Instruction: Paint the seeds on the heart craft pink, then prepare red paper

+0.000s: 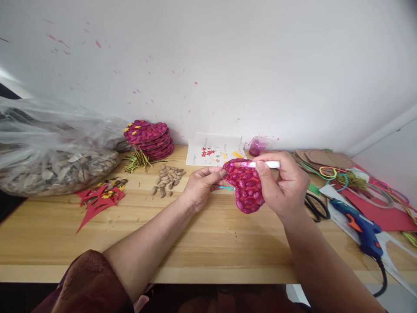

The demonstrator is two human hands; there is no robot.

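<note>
A magenta-painted craft piece (248, 191), bumpy with what look like nutshell halves, is held up above the wooden table. My left hand (200, 187) pinches its left edge between thumb and fingers. A turquoise cord (227, 188) shows between that hand and the piece. In my right hand (286, 182) is a paintbrush with a white handle (273, 164), held level, its pink-stained bristles lying against the piece's upper part. My right hand hides part of the piece's right side.
Left: a plastic bag of shells (65, 171), red paper scraps (100, 198), loose nutshells (166, 179) and stacked magenta pieces (150, 137). Behind: a paper with stars (195, 150) and a paint cup (258, 146). Right: scissors (317, 208), a blue glue gun (356, 224) and cardboard cutouts (339, 160).
</note>
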